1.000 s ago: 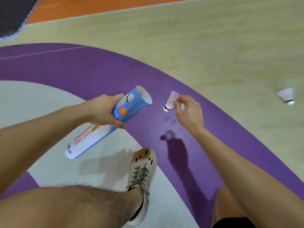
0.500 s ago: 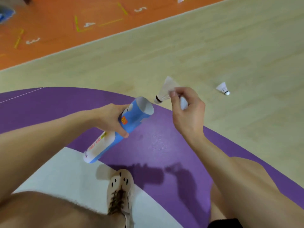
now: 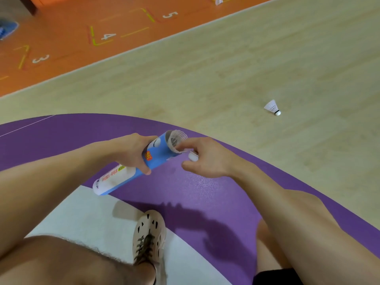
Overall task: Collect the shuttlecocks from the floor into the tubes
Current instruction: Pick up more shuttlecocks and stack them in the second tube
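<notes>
While the left hand (image 3: 131,153) wraps its fingers and thumb round the blue upper part of the tube (image 3: 159,154), the right hand (image 3: 207,159) works at the tube's open mouth. Head view, the only one: the tube's long axis runs from its closed white end, low and to the person's left, up to the mouth, which faces away and to the right. A shuttlecock (image 3: 177,137) sits in that mouth, cork inward and hidden, with only the white rim of its skirt standing proud of the edge. The right forefinger touches the near side of that rim. The other fingers (image 3: 202,150) curl over a small white object (image 3: 193,156) that cannot be identified, and the thumb lies apart below. The skirt thus lies just ahead of the right fingertips, on the tube's axis, so the coming move is judged to be a short push down the bore towards the left hand. What lies deeper in the tube cannot be seen. A second shuttlecock (image 3: 271,106) lies on its side on the pale wooden floor (image 3: 226,79), well apart to the right and nearer the right hand. A third shuttlecock (image 3: 218,1) lies far off on the orange area. One shoe (image 3: 149,231) stands below the hands
</notes>
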{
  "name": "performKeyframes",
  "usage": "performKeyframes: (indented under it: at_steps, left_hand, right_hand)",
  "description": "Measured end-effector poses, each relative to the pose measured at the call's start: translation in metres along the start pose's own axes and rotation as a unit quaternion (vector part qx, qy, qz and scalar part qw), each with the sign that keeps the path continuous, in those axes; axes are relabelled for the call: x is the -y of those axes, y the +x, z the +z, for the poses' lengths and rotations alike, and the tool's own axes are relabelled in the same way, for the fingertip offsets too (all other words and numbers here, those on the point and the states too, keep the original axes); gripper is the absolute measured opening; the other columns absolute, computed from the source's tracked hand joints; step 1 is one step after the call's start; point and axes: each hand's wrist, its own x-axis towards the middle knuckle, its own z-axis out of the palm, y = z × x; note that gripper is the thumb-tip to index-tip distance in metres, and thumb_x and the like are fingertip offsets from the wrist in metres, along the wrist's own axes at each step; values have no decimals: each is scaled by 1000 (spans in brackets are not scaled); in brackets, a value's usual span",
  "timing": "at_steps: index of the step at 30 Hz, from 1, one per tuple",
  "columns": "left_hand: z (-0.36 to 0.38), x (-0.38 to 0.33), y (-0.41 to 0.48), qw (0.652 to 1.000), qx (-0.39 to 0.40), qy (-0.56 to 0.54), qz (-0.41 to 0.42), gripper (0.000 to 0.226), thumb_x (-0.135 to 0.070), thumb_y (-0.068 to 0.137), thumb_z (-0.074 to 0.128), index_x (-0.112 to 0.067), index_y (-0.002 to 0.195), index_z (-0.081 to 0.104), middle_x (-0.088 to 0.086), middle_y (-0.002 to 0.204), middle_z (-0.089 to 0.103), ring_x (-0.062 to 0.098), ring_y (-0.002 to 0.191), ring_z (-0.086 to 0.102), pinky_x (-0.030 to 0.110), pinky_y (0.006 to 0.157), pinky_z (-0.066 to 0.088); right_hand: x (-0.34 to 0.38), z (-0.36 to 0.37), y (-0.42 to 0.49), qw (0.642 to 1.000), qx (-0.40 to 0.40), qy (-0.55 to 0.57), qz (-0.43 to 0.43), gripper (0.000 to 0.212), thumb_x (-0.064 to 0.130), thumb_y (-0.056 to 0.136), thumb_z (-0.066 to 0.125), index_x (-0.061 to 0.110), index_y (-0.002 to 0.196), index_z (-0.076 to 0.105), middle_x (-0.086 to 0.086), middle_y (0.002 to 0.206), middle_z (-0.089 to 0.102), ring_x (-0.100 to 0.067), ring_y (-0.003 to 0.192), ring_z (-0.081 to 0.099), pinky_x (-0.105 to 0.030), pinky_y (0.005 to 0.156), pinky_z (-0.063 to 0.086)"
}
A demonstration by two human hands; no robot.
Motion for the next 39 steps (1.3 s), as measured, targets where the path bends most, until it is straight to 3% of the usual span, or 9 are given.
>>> performKeyframes:
  at_steps: [5, 10, 14, 21, 23, 26, 29, 34, 39]
  left_hand:
    - [-2, -9, -4, 1000, 2, 14, 3, 71, -46, 75, 96, -40, 130, 51, -17, 91, 67, 7, 81, 67, 26, 64, 47]
    - [-12, -21, -3, 999, -37, 25, -4, 71, -48, 74, 95, -37, 130, 53, -11, 93, 70, 14, 81, 69, 35, 71, 57]
    - [-8, -21, -2, 998, -37, 43, -12, 74, -51, 73, 94, -35, 132, 52, -7, 95, 71, 20, 85, 70, 42, 80, 62]
    - [-23, -25, 12, 999, -37, -2, -29, 74, -50, 73, 96, -43, 126, 46, -9, 101, 69, 14, 88, 67, 35, 76, 54]
    - [-24, -30, 21, 999, -34, 2, -22, 73, -51, 72, 96, -42, 125, 47, -8, 102, 70, 16, 90, 67, 36, 76, 54]
    - [-33, -43, 34, 999, -41, 26, 0, 71, -52, 71, 96, -39, 125, 51, -9, 100, 69, 16, 89, 66, 35, 74, 53]
    - [-41, -60, 53, 997, -77, 23, 18, 64, -50, 71, 95, -32, 116, 54, -6, 94, 68, 17, 83, 65, 36, 72, 54]
    - [-30, -81, 93, 991, -108, 53, 57, 66, -57, 67, 91, -30, 110, 50, -3, 90, 67, 28, 84, 66, 38, 71, 54]
    - [-44, -93, 134, 985, -137, 91, 47, 70, -64, 69, 86, -32, 112, 42, -2, 89, 61, 30, 85, 65, 37, 71, 54]
  right_hand:
    - [1, 5, -3, 996, 82, -47, 0, 60, 27, 89, 63, 24, 149, 53, 5, 99, 65, -6, 74, 58, -22, 65, 42]
    - [-9, -17, -3, 997, -39, 60, -5, 57, 15, 81, 74, 25, 137, 64, 34, 94, 64, 21, 81, 57, -2, 73, 38]
    - [-27, -47, -4, 993, -62, 95, 46, 79, 11, 79, 76, 29, 151, 47, 10, 128, 63, 2, 97, 61, -8, 62, 45]
    - [-37, -50, 4, 937, -244, 195, 159, 30, 42, 93, 60, 18, 111, 58, -6, 90, 75, -24, 69, 75, -42, 64, 65]
    - [-50, -58, 4, 935, -241, 170, 198, 37, 49, 90, 60, 19, 111, 57, 0, 100, 74, -20, 82, 71, -37, 68, 60]
    - [-73, -62, 3, 954, -208, 85, 200, 45, 32, 87, 73, 12, 123, 53, 11, 100, 58, -18, 97, 60, -20, 64, 41]
    - [-96, -58, 9, 952, -241, 42, 182, 50, 25, 84, 76, 11, 124, 51, -1, 113, 60, -25, 108, 60, -27, 72, 43]
    - [-118, -61, 16, 914, -350, 23, 203, 51, 57, 88, 71, 18, 117, 56, 0, 111, 63, -23, 98, 60, -34, 80, 48]
    - [-187, -70, 16, 910, -286, -134, 268, 43, 54, 93, 63, 14, 109, 66, -7, 108, 67, -31, 99, 65, -35, 76, 47]
